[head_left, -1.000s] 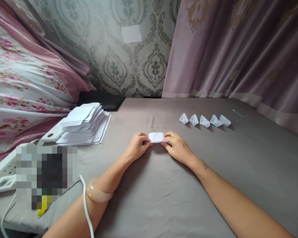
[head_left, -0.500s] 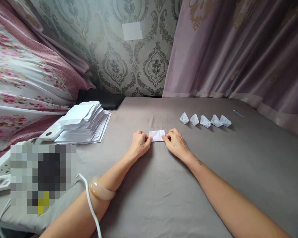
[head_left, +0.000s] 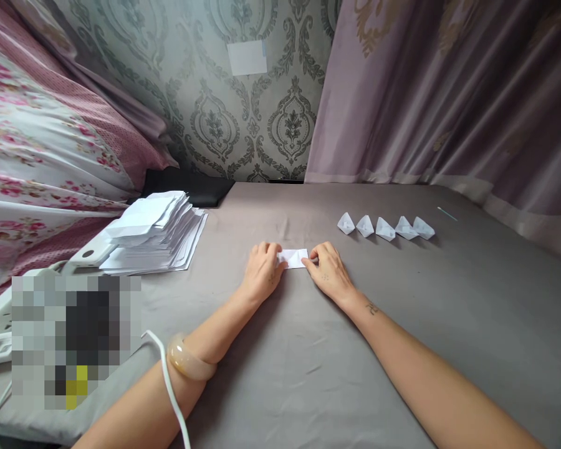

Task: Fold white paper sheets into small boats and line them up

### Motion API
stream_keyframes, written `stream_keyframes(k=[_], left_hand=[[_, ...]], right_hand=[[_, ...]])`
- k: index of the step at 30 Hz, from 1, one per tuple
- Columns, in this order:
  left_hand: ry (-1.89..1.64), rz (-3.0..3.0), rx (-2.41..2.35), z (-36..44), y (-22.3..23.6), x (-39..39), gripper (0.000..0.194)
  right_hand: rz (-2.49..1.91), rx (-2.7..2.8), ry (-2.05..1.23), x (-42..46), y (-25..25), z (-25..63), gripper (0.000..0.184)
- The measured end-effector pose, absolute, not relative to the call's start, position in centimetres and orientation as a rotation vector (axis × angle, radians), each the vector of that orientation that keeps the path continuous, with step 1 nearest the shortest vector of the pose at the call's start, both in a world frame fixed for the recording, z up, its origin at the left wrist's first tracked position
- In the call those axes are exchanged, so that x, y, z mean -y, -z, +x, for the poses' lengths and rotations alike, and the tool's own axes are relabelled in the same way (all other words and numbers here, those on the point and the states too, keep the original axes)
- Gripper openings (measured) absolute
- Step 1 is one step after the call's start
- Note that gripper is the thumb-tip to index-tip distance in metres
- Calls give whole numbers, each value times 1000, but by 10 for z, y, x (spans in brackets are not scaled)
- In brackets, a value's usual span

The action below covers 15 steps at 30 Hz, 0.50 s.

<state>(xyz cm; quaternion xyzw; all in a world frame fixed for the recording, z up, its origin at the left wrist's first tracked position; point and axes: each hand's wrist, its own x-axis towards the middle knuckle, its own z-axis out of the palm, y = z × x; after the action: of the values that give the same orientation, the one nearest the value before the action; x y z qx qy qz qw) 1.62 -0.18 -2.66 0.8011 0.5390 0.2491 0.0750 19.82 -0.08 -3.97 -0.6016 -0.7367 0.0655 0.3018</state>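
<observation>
A small folded piece of white paper with creases across it lies on the grey cloth between my hands. My left hand pinches its left end, thumb in front and fingers behind, covering that edge. At the right end, the thumb and fingers of my right hand close on the paper's edge. Several folded white paper boats stand in a row beyond my right hand, apart from it. A pale bangle is on my left forearm.
A tall stack of white paper sheets sits at the left. Near it are a white power strip, a white cable by my left arm, and a blurred-out patch. A thin green stick lies far right. Curtains border the table.
The paper's visible part looks lower and its creases differ. My left hand has shifted its grip and now covers more of the left end. The right hand stays at its edge.
</observation>
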Motion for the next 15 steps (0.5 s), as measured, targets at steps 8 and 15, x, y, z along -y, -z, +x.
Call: stream_keyframes(k=[8,15], left_hand=[[-105,2783,-1462,34,14,24,32],[-171,2720,-1534,32,29,38,48]], right_hand=[[-1279,2390,-179,25,23,186,37],[-1398,2451,-41,48,18,181,36]])
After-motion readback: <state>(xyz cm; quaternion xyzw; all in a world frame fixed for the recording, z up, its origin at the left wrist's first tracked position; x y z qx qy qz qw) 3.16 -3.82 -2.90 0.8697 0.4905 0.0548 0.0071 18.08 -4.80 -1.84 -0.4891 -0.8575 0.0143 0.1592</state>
